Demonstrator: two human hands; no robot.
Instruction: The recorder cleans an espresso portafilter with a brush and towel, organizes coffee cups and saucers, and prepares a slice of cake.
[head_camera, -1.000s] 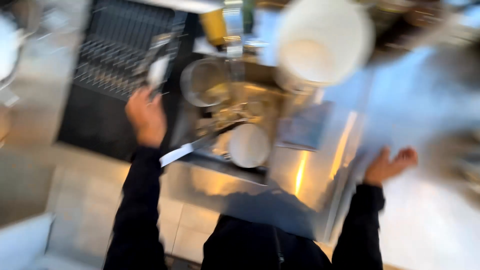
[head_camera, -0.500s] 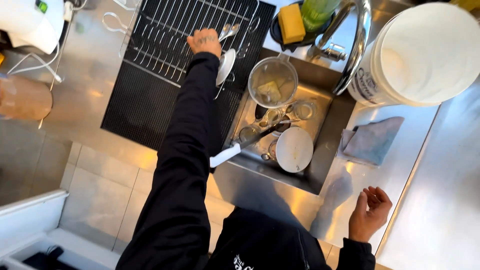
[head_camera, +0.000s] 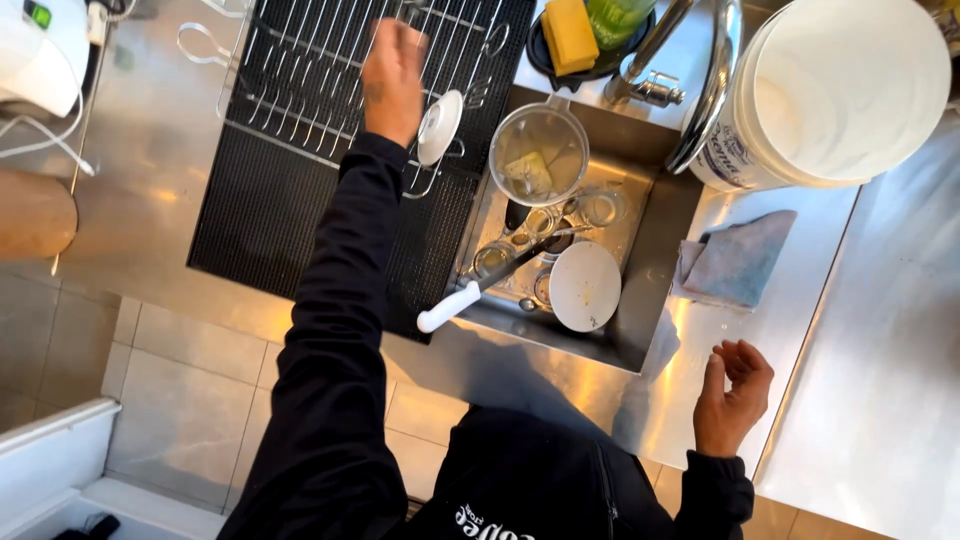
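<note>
From up here I look down on a steel counter (head_camera: 880, 330) with a sink (head_camera: 655, 270) set in it. On the counter's far right stands a big white bucket (head_camera: 850, 90), and a curved tap (head_camera: 715, 80) rises beside it. Left of the sink lies a black mat (head_camera: 270, 220) carrying a wire rack (head_camera: 300, 80). A white appliance (head_camera: 40, 40) sits at the far left corner.

In the sink I see a clear jug (head_camera: 540, 150) with something yellowish inside, 1 white plate (head_camera: 585, 285), a few glasses (head_camera: 600, 208) and a knife (head_camera: 480, 285) whose white handle sticks out over the sink's near edge. A grey cloth (head_camera: 745, 255) lies on the counter just right of the sink. Behind the sink a yellow sponge (head_camera: 568, 30) rests in a dark dish.

My left hand (head_camera: 392, 70) is stretched out over the rack, fingers loosely bent and holding nothing I can make out; it is a little blurred. Just to its right a small white lid (head_camera: 438, 127) stands on edge in the rack, near the hand but apart from it. My right hand (head_camera: 735, 395) hovers over the counter's near edge, fingers curled half open, empty.
</note>
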